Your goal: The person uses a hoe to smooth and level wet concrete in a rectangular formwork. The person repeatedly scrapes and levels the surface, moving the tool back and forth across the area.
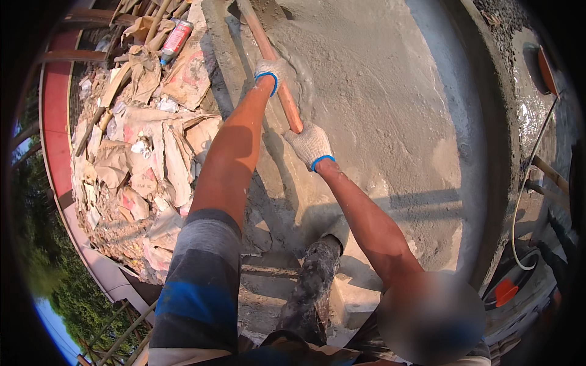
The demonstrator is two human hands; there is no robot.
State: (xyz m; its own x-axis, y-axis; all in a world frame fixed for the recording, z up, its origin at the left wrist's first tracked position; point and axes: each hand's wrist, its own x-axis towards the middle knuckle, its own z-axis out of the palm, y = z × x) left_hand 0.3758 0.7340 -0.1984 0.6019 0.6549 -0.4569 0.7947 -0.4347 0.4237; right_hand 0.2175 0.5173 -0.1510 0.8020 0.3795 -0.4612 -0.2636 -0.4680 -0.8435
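My left hand [270,72], in a knitted white glove with a blue cuff, is closed around the upper part of a long wooden handle [285,104]. Lower down, my right hand [309,144], gloved alike, grips the same handle near its lower visible end. The handle slants up to a metal tool head [239,8] at the top edge, partly out of view, in wet grey cement [378,91]. Ripples of the soft mix lie beside the handle. My muddy leg [308,293] stands below my hands on rough concrete.
A rubble heap of torn paper sacks [146,177], sticks and a red bottle [177,41] lies left, beside a red railing [60,104]. A raised concrete edge [497,122] curves along the right, with a hose [525,183] and orange objects [506,293] beyond.
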